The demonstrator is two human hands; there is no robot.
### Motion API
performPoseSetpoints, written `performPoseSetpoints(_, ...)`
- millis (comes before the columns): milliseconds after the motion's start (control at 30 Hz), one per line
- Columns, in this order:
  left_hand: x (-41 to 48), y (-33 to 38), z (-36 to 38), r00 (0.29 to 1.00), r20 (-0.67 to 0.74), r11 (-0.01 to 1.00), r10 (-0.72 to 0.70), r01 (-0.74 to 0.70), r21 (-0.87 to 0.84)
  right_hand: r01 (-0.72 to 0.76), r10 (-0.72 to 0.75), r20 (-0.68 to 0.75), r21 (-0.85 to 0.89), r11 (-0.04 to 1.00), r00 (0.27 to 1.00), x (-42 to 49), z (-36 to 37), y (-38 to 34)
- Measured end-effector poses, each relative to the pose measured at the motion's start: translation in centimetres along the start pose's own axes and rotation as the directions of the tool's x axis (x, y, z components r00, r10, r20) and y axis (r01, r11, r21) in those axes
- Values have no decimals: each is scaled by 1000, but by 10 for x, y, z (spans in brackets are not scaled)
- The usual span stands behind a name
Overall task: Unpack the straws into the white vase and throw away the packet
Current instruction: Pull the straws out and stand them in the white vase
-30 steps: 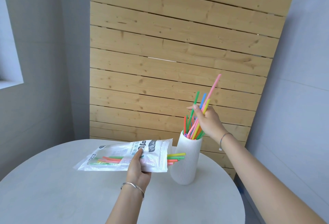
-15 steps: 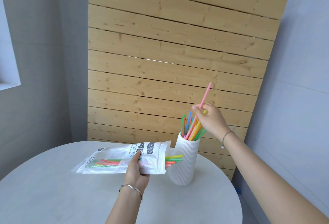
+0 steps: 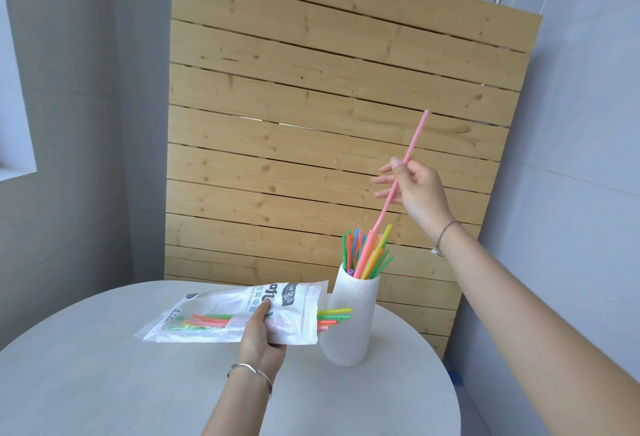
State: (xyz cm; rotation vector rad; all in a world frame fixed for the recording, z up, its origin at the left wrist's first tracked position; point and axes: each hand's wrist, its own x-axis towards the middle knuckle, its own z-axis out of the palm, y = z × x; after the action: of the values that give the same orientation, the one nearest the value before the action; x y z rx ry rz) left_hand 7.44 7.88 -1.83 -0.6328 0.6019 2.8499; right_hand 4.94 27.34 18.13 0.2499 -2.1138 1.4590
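A single pink straw (image 3: 405,172) has been lifted well clear of the white vase (image 3: 349,324) since half a second earlier, when the right hand (image 3: 417,193) was pressed down among the bundle at the vase's mouth; the hand is now raised above and to the right of the vase, and only the straw's lower tip is seen near the tops of the coloured straws (image 3: 367,255) standing in it. Whether that tip is inside the bundle or just above it cannot be told. The straw is pinched between thumb and forefinger about midway along its length, while the other fingers (image 3: 381,193) are spread loosely apart and touch nothing. The change is judged to mean that 1 stray straw is being re-aimed for a cleaner drop into the vase, which is already well filled. To the left of the vase, the packet (image 3: 239,314) is held above the table (image 3: 104,383) by the left hand (image 3: 259,338), closed on its near edge with the thumb laid across the printed face. Several straws are seen inside it, and a few ends project from its open mouth towards the vase, just short of or against its ribbed wall. The unpacking is therefore judged unfinished, and the packet is not yet ready to be thrown away.
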Motion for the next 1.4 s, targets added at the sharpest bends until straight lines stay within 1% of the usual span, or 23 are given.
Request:
performPoseSetpoints(67,0,-1,0,1000,11,1000,4,-4,6,2,-2,51,-1,1000,999,-4,3,2)
performPoseSetpoints(100,0,-1,1,1000,25,1000,5,-5,14,1,2,72,-37,999,997,-5,4,4)
performPoseSetpoints(167,-1,-3,2,998,55,999,4,-6,38,11,12,108,-210,978,994,-8,4,9)
performPoseSetpoints(233,-1,-3,4,996,87,998,4,-9,65,39,27,154,-411,911,988,-8,4,14)
performPoseSetpoints(267,-2,-4,5,995,102,997,4,-12,77,45,43,174,-473,880,984,-7,4,15)
performPoseSetpoints(300,-2,-5,6,993,115,996,6,-16,84,38,68,192,-499,866,979,-5,5,16)
performPoseSetpoints(367,-2,-6,7,992,128,996,13,-24,85,4,119,227,-479,878,967,-3,5,18)
performPoseSetpoints(433,-3,-8,8,992,128,996,8,-19,85,-9,133,248,-444,896,960,-3,4,18)
performPoseSetpoints(500,-2,-9,8,992,126,996,-4,-8,91,6,83,209,-395,919,974,-4,1,19)
performPoseSetpoints(567,-3,-10,8,991,134,994,-16,2,105,9,34,127,-321,947,991,-5,-1,22)
performPoseSetpoints(600,-4,-11,9,990,137,994,-13,-3,112,1,31,112,-279,960,993,-5,-1,22)
performPoseSetpoints(667,-6,-13,11,989,146,992,1,-20,123,-8,40,134,-228,974,990,-6,0,24)
performPoseSetpoints(767,-5,-13,16,988,156,984,18,-46,173,23,10,148,-219,975,989,-10,4,28)
performPoseSetpoints(900,3,-12,8,993,85,924,79,-105,368,23,17,141,-276,961,990,-18,6,38)
performPoseSetpoints(933,6,-12,2,995,67,912,71,-92,401,14,27,142,-280,960,990,-20,7,40)
performPoseSetpoints(1033,11,-16,-12,1000,24,894,-19,6,448,0,43,151,-271,963,988,-26,9,44)
performPoseSetpoints(1067,12,-18,-13,1000,5,891,-26,21,454,0,43,156,-269,963,987,-27,9,46)
performPoseSetpoints(1167,14,-25,-16,997,-71,905,18,14,426,-16,55,149,-254,967,987,-32,12,50)
performPoseSetpoints(1267,12,-31,-16,998,-52,875,25,3,484,-27,66,144,-258,966,987,-36,14,54)
performPoseSetpoints(1400,10,-35,-16,995,-31,806,-91,92,584,-30,76,172,-256,966,982,-38,16,56)
